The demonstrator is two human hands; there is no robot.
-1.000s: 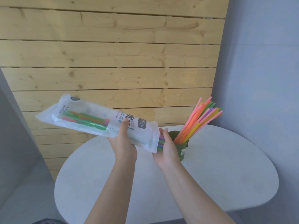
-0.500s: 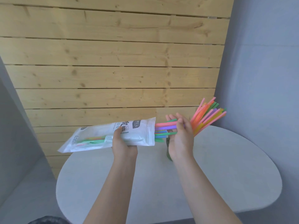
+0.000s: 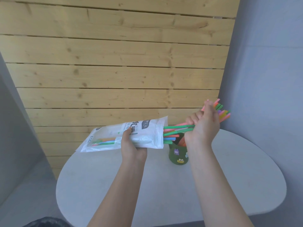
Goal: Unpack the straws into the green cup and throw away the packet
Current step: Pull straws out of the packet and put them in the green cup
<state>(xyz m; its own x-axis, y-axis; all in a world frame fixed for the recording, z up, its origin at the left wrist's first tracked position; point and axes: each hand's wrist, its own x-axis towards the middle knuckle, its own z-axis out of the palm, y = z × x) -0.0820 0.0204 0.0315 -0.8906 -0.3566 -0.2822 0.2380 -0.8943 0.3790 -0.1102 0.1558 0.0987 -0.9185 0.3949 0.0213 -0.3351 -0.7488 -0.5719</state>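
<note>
My left hand (image 3: 131, 145) grips the white plastic straw packet (image 3: 144, 133) from below, holding it roughly level above the table. Several coloured straws (image 3: 177, 128) stick out of its open right end, and my right hand (image 3: 203, 126) is closed around their free ends. A few straws remain deep in the packet's left part. The green cup (image 3: 177, 155), decorated with small stickers, stands on the table just below my right hand. Several more straws (image 3: 223, 112) lean out of the cup to the upper right, partly hidden behind my right hand.
The round white table (image 3: 164, 194) sits against a wooden plank wall (image 3: 114, 63), with a grey wall (image 3: 270, 79) close on the right. A dark object (image 3: 45, 222) shows at the bottom left edge, below the table.
The packet dropped from a tilt to roughly level. My right hand shifted from under its mouth, closed on the protruding straws and drew them further out to the right.
</note>
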